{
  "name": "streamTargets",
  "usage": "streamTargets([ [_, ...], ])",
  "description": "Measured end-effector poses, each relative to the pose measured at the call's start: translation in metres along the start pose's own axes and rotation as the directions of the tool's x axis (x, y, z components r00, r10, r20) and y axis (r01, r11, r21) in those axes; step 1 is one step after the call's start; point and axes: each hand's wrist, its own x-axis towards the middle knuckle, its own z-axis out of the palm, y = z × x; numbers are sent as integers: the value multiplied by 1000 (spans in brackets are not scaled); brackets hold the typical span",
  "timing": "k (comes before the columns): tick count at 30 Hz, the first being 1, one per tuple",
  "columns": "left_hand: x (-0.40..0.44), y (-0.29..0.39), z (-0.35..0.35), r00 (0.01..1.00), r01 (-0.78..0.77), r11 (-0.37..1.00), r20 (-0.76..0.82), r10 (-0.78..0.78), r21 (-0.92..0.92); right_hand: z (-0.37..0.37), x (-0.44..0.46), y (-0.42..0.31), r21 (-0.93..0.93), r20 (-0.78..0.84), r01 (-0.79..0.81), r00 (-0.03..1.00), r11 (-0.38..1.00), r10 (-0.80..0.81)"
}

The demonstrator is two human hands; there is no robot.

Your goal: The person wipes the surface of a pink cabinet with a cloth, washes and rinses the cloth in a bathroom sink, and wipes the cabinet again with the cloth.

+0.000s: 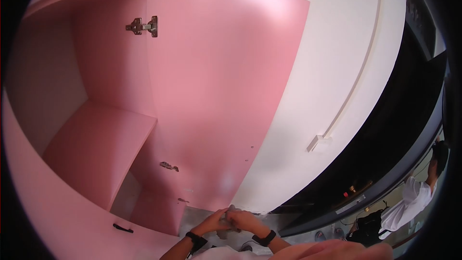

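Observation:
Low in the head view, my left hand [214,221] and my right hand [244,221] meet in front of me, fingers closed on a crumpled grey cloth [222,234]. Part of the cloth is hidden by the fingers. Dark bands circle both wrists. Just beyond my hands stands the lower edge of an open pink cabinet door [216,82]. Its upper hinge [144,27] joins it to the pink cabinet, and a lower hinge [169,166] sits near the bottom.
A pink shelf [103,139] divides the cabinet on the left; a black handle [123,228] is on the front panel below. White wall [346,33] with a cable channel and socket lies behind the door. A large black screen [365,130] and a person [409,202] are at right.

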Motion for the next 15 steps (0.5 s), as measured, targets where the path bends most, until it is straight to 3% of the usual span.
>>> streamTargets([
  [2, 13, 21, -4, 996, 52, 998, 78, -50, -24, -13, -10, 8, 10, 60, 58, 996, 998, -58],
  [5, 28, 79, -23, 998, 46, 991, -58, -39, 124, -44, -10, 27, 362, 5, 112, 993, 926, -122],
  [6, 40, 98, -35, 998, 39, 990, -62, -30, 136, -51, -7, 39, 357, -5, 125, 991, 926, -131],
  [8, 57, 141, -60, 949, 4, 959, -305, 86, 283, -57, -5, 59, 767, -309, 210, 949, 607, 62],
  [10, 79, 191, -88, 893, -128, 931, -369, 258, 341, -92, 0, 45, 785, -439, 316, 891, 533, 118],
  [12, 94, 244, -106, 829, -210, 865, -386, 404, 455, -151, 0, -7, 891, -345, 306, 937, 336, 60],
  [13, 103, 266, -109, 830, -208, 862, -383, 405, 462, -164, 11, -10, 837, -393, 373, 919, 401, -33],
  [15, 114, 306, -113, 743, -306, 703, -300, 598, 642, -196, 24, -42, 663, -534, 544, 825, 514, -185],
])
